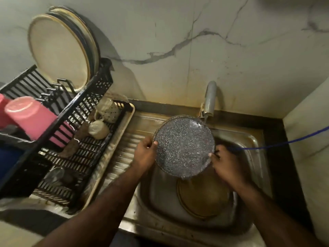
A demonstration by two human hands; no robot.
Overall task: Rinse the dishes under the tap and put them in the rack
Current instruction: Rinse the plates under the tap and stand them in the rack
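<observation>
A round speckled grey plate (184, 146) is held tilted over the steel sink (256, 139), its upper rim under water running from the grey tap (210, 98). My left hand (145, 153) grips the plate's left rim, thumb on the face. My right hand (226, 164) grips its lower right rim. A brownish plate (204, 198) lies in the sink basin below. The black two-tier rack (92, 97) stands to the left, with large cream plates (60, 50) upright in its top tier.
Two pink cups (28, 116) sit upside down on the rack's upper tier. Two pale mugs (103, 120) lie on the lower tier, which rests on a beige tray (122, 129). A blue cord (277, 143) runs from the right wall into the sink. Marble wall behind.
</observation>
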